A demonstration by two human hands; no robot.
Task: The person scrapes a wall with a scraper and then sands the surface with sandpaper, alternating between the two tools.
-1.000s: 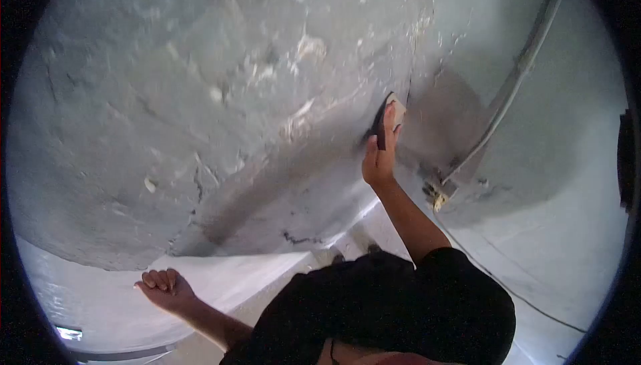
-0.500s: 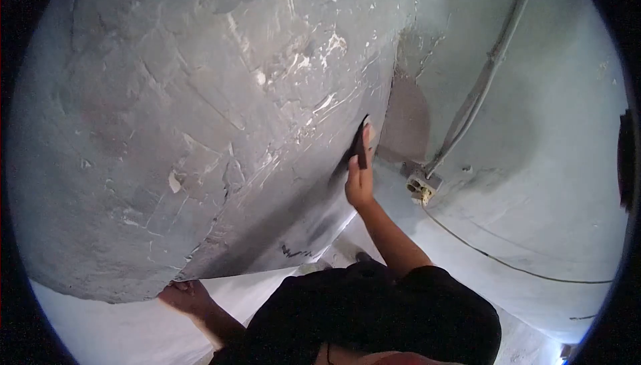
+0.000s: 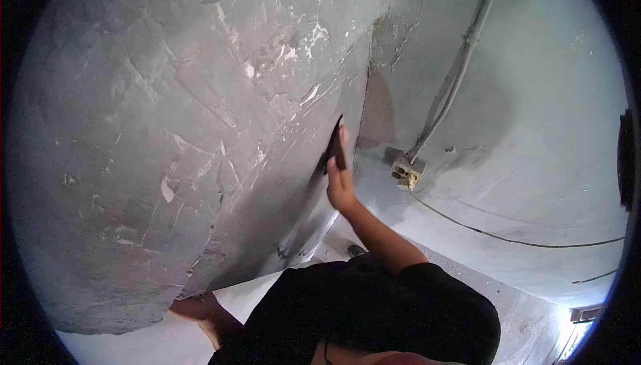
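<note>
Right hand point(image 3: 340, 188) grasps a flat dark pad point(image 3: 335, 145), best pressed flush against rough grey plaster point(image 3: 193, 98); left hand point(image 3: 195, 307) half-hidden, grip unclear.

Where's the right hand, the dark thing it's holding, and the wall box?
Right hand point(image 3: 340, 188): head view, on its middle.
Dark thing point(image 3: 340, 154): head view, between thumb and fingers.
Wall box point(image 3: 406, 167): head view, near its middle.

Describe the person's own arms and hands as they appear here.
The right sleeve is short, loose and plain black, part of a black top, leaving the right forearm bare. The right hand shows no glove, and no watch or band shows at its wrist. The left hand is partly hidden; no glove shows on its visible part.
</note>
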